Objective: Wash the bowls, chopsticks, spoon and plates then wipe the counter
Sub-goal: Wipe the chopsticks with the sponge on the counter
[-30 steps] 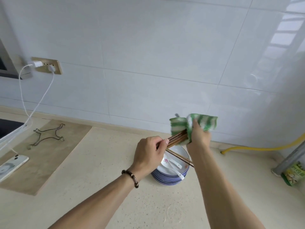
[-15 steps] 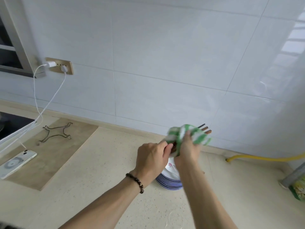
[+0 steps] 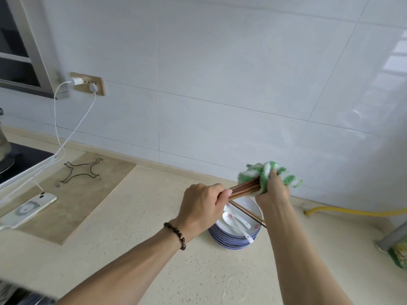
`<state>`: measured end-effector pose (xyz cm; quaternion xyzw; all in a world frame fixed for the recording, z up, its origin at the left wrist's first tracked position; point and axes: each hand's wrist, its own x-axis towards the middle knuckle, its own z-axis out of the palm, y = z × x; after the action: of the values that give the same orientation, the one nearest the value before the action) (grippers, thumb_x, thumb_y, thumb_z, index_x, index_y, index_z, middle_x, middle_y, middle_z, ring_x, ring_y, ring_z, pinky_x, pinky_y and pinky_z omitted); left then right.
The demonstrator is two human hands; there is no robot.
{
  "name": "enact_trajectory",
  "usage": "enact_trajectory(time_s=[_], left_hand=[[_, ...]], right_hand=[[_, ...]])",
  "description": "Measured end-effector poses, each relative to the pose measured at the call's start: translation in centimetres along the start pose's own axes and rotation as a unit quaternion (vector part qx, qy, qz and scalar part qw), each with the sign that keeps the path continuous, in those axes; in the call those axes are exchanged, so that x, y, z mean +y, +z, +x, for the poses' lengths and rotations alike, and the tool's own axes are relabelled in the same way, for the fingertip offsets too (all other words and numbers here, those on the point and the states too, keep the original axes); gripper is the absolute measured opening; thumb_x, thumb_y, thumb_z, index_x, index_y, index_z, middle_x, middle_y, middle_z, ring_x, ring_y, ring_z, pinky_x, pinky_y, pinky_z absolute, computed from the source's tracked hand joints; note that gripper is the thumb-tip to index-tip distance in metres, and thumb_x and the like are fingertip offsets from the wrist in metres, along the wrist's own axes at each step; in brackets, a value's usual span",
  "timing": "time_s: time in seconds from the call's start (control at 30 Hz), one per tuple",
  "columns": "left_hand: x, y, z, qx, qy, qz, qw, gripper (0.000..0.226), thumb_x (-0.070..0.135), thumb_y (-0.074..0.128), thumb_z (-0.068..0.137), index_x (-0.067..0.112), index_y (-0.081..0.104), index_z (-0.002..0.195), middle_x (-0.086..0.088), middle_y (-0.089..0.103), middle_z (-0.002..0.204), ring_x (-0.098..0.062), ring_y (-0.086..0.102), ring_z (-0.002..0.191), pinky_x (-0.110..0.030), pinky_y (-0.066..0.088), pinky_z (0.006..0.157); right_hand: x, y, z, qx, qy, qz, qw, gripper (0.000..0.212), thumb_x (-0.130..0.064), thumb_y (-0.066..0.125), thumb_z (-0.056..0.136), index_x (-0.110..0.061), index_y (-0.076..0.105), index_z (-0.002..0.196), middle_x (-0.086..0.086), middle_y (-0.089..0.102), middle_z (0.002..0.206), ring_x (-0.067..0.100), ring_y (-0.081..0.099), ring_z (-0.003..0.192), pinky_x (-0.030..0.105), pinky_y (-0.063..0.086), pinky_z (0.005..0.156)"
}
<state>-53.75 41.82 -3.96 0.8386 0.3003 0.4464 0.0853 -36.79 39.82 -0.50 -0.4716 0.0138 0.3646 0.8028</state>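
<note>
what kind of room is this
Most likely a home kitchen. A beige stone counter runs along a white tiled wall, a stack of blue-rimmed white plates sits on it, and a black cooktop shows at the left edge.

Single head-worn view (wide-angle) looking forward and down, close over the desk [image 3: 136, 216] toward the far tiled wall [image 3: 220, 84].
</note>
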Motion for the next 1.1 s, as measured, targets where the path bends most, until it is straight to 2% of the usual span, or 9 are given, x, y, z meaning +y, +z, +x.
enact_trajectory(time_s=[0.1,0.23,0.4,0.53,0.67,0.8,0.9,1.0,1.1], left_hand=[[0.9,-0.4,0.7,0.002,0.002,0.002,1.0,0.04,0.026,0.063,0.091,0.024,0.045,0.055,0.012,0.024,0.041,-0.007,0.018,0.033,-0.009,0.007,0.041],[0.8,0.0,1.5,0.006,-0.033,0.009,0.999,0.038,0.028,0.058,0.093,0.018,0.052,0.057,0.007,0.036,0.036,-0.008,0.021,0.034,-0.012,0.01,0.041],[1.0,0.0,0.6,-0.033,-0.037,-0.024,0.998,0.038,0.036,0.05,0.097,0.026,0.041,0.062,0.011,0.032,0.042,-0.015,0.034,0.037,-0.022,0.017,0.04],[1.7,0.6,1.6,-0.02,-0.103,-0.055,0.993,0.042,0.035,0.049,0.099,0.024,0.043,0.059,0.005,0.046,0.043,-0.014,0.041,0.039,-0.027,0.025,0.043],[1.2,-1.1,1.1,-0.039,-0.081,-0.049,0.995,0.056,0.024,0.059,0.1,0.032,0.027,0.054,0.014,0.026,0.036,-0.008,0.042,0.038,-0.016,0.02,0.04],[1.4,-1.3,2.0,-0.034,-0.103,-0.017,0.994,0.048,0.027,0.057,0.101,0.023,0.038,0.057,0.011,0.029,0.039,-0.007,0.033,0.036,-0.019,0.016,0.042],[0.5,-1.2,2.4,-0.029,-0.126,-0.021,0.991,0.042,0.027,0.055,0.102,0.018,0.049,0.061,0.011,0.039,0.046,-0.007,0.036,0.041,-0.025,0.022,0.043],[0.5,-1.6,1.3,-0.036,-0.108,-0.029,0.993,0.041,0.028,0.054,0.102,0.017,0.051,0.064,0.013,0.035,0.044,-0.005,0.037,0.038,-0.019,0.019,0.042],[1.3,-1.1,1.4,0.024,-0.124,-0.045,0.991,0.04,0.025,0.052,0.101,0.022,0.042,0.063,0.014,0.029,0.042,-0.007,0.032,0.034,-0.021,0.019,0.042]], right_hand=[[-1.0,0.3,-0.1,0.016,-0.038,0.011,0.999,0.012,-0.021,0.058,0.102,-0.013,0.057,0.111,0.012,0.072,0.115,0.023,0.071,0.09,0.042,0.059,0.074],[1.6,0.7,-3.3,-0.062,-0.016,-0.091,0.994,0.014,-0.019,0.057,0.103,-0.008,0.062,0.096,0.007,0.073,0.081,0.023,0.072,0.073,0.041,0.06,0.07],[-2.6,0.5,0.1,0.031,-0.044,0.015,0.998,0.012,-0.016,0.058,0.102,-0.013,0.057,0.114,0.013,0.072,0.113,0.023,0.075,0.085,0.038,0.06,0.063],[0.8,1.7,-3.5,-0.083,-0.032,-0.077,0.993,0.014,-0.018,0.055,0.104,-0.009,0.059,0.094,0.01,0.073,0.079,0.02,0.072,0.06,0.036,0.06,0.055],[-1.6,1.6,-2.5,-0.054,-0.025,-0.062,0.996,0.007,-0.011,0.059,0.101,-0.005,0.06,0.104,0.02,0.072,0.106,0.029,0.072,0.082,0.047,0.059,0.077],[-1.3,2.7,-3.6,-0.056,-0.051,-0.083,0.994,0.018,-0.016,0.055,0.103,-0.005,0.061,0.091,0.011,0.069,0.075,0.02,0.066,0.05,0.036,0.056,0.052],[1.8,2.4,-6.8,-0.146,-0.007,-0.18,0.973,0.014,-0.014,0.063,0.099,-0.003,0.064,0.09,0.01,0.072,0.071,0.023,0.071,0.061,0.038,0.06,0.061],[-0.1,2.3,-5.2,-0.125,-0.008,-0.159,0.979,0.024,-0.014,0.063,0.099,0.007,0.063,0.112,0.015,0.073,0.08,0.026,0.071,0.066,0.04,0.059,0.066],[0.3,3.1,-4.7,-0.131,-0.016,-0.166,0.977,0.024,-0.022,0.061,0.101,0.001,0.066,0.104,0.014,0.072,0.086,0.026,0.068,0.068,0.036,0.054,0.064]])
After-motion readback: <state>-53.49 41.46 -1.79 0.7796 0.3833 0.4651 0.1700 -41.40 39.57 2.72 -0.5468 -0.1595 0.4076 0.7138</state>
